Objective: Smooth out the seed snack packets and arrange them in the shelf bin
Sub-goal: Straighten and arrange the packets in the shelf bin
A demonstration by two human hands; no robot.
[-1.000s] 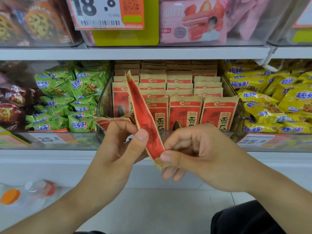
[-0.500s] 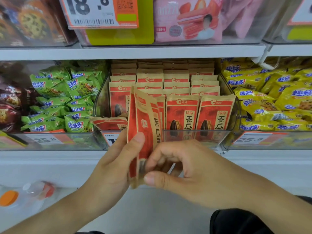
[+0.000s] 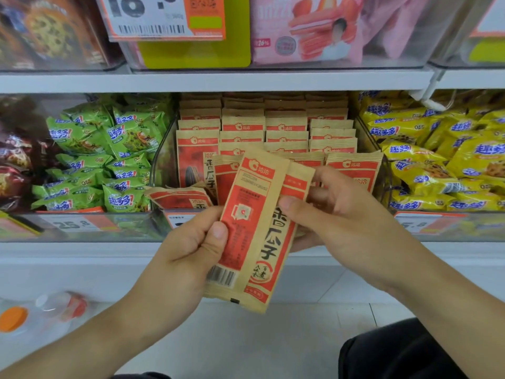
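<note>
Shelf unit (image 3: 218,80) spans upper frame. Clear shelf bin (image 3: 159,170) at centre, rows of upright seed packets (image 3: 287,127) inside; one crumpled packet (image 3: 177,196) lying at bin's front left. Green snack bags (image 3: 109,149) left, yellow snack bags (image 3: 437,160) right. Held packet (image 3: 254,228) frame centre, before bin, folded lengthwise. Left hand (image 3: 188,242) pinches its left edge, thumb on front. Right hand (image 3: 336,214) pinches its right edge, thumb on top.

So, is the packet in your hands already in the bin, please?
Out: both hands hold the seed packet in front of the clear bin.
</note>
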